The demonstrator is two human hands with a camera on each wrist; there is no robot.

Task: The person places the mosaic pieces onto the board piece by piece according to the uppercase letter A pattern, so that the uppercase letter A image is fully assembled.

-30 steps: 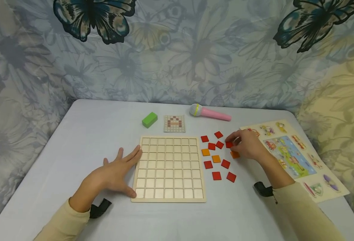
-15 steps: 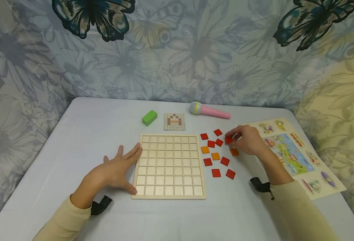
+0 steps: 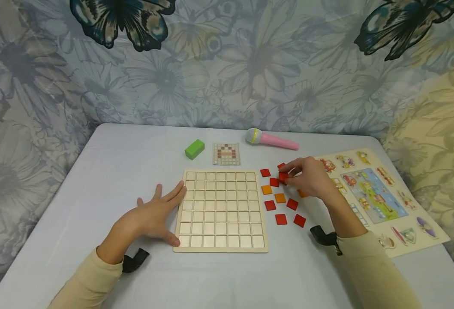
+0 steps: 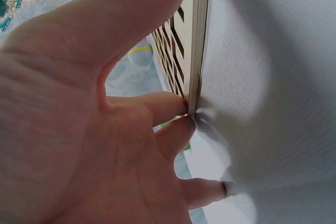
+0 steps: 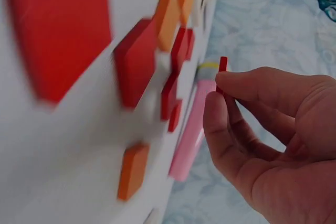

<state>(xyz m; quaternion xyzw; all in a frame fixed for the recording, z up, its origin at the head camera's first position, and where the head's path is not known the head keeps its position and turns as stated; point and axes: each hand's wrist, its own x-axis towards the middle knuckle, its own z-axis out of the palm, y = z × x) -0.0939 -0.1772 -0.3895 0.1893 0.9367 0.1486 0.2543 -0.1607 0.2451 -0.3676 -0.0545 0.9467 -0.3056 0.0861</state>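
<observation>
In the head view my left hand [image 3: 147,216] lies spread at the left edge of a pale wooden grid board [image 3: 222,207]. Its thumb and fingertips touch the board's side, and the left wrist view shows one finger pressing the tablecloth. To the board's right, my right hand [image 3: 312,178] pinches a thin red square tile [image 5: 223,64] between thumb and forefinger. That tile is raised above the loose pieces, seen edge-on in the right wrist view. Around it lie several red tiles [image 3: 281,219] and a few orange tiles [image 3: 280,198], one partly hidden by the right hand.
Behind the board are a green block [image 3: 194,149], a small card with a coloured grid pattern [image 3: 227,154] and a pink toy microphone [image 3: 278,141]. A picture puzzle sheet [image 3: 377,197] lies at the right, under the right forearm. A patterned cloth wall [image 3: 234,86] closes off the back.
My right hand has lifted the red tile from its place beside the orange one and carried it left, toward the board. The left hand stays at the board's edge.
</observation>
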